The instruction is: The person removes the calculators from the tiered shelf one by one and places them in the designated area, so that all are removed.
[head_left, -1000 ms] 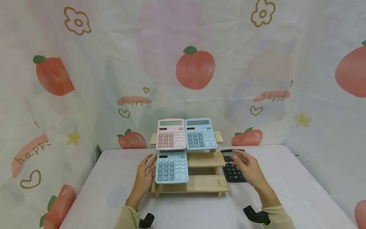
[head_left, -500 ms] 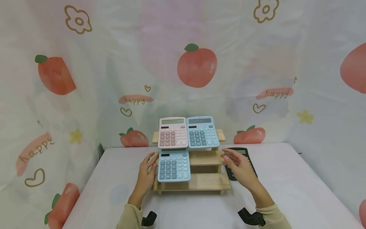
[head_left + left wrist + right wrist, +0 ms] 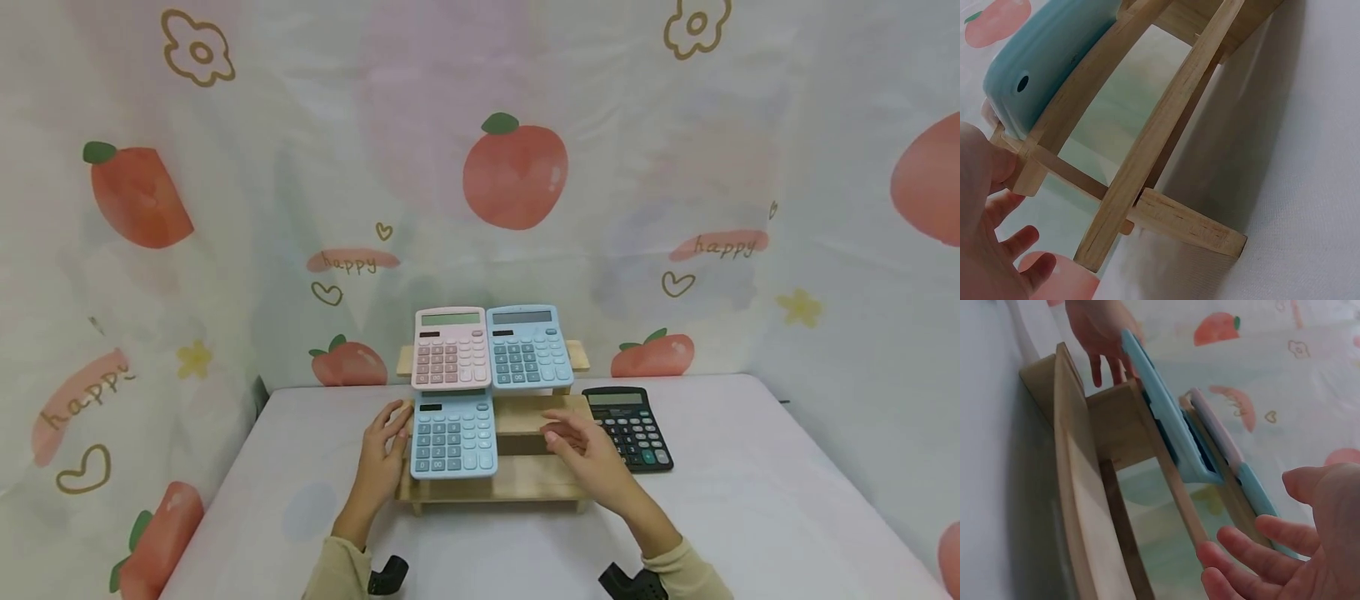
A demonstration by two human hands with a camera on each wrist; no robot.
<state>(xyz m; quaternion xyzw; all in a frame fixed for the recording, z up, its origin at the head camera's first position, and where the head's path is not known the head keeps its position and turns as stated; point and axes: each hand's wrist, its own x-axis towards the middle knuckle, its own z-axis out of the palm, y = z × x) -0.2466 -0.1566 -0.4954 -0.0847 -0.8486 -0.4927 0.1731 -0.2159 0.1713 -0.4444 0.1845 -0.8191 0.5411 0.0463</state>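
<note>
My left hand [image 3: 382,454] is at the left end of a wooden tiered rack [image 3: 517,490], pinching the middle shelf's end [image 3: 1025,178] between thumb and forefinger, other fingers loose. Just beside it, a light blue calculator [image 3: 453,437] leans upright on the middle tier. My right hand [image 3: 588,454] hovers in front of the rack's right part, fingers spread and loosely bent, holding nothing in the right wrist view [image 3: 1272,550]. On the top tier stand a pink calculator [image 3: 451,350] and a second light blue calculator [image 3: 529,348], side by side.
A black calculator [image 3: 641,433] lies on the white-covered table [image 3: 750,500] just right of the rack, partly behind my right hand. A fruit-printed cloth backdrop [image 3: 600,125] rises behind and on both sides.
My right hand has moved left and slightly down, from over the black calculator to the front of the rack, uncovering most of that calculator. My left hand stays on the rack's end.
</note>
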